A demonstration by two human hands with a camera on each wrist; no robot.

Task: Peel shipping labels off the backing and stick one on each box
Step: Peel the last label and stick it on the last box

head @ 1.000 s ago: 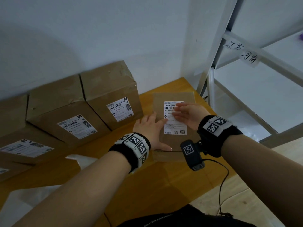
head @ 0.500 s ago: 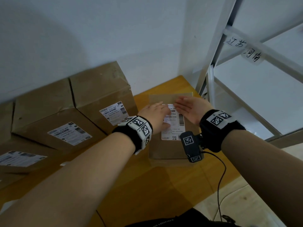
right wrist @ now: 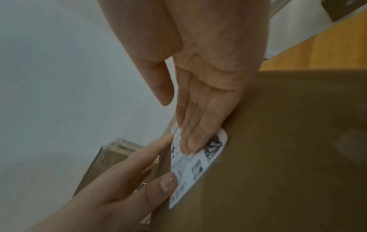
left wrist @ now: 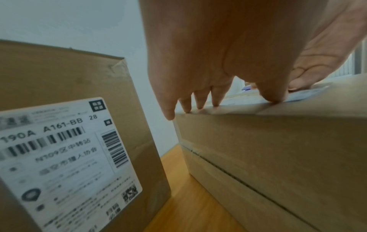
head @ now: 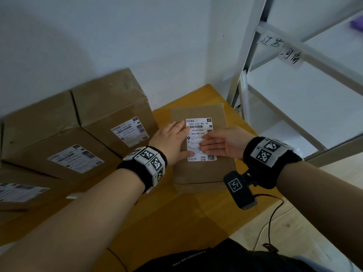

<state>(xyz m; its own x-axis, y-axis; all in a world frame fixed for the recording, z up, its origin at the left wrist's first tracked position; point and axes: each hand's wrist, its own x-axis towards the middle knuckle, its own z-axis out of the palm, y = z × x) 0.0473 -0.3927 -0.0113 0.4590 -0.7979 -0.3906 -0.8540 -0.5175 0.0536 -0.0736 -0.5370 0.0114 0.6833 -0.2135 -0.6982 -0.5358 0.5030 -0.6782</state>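
A brown cardboard box (head: 204,173) lies flat on the wooden table (head: 176,222), with a white shipping label (head: 198,126) on its top. My left hand (head: 172,142) lies flat on the box, fingers straight along the label's left edge, thumb on its lower left corner. My right hand (head: 220,143) reaches in from the right, straight fingers pressing the middle of the label (right wrist: 198,166). In the left wrist view my fingertips (left wrist: 274,97) rest on the box top (left wrist: 278,141). Neither hand holds anything.
Three labelled cardboard boxes (head: 110,114) stand in a row along the wall to the left, the nearest close beside my left hand (left wrist: 59,141). A white metal shelf rack (head: 294,95) with handwritten tags stands right of the table. A cable (head: 271,222) hangs from my right wrist.
My left hand has slid back from the label's middle to its left edge. My right hand has moved down from the label's top to its middle, fingers flat.
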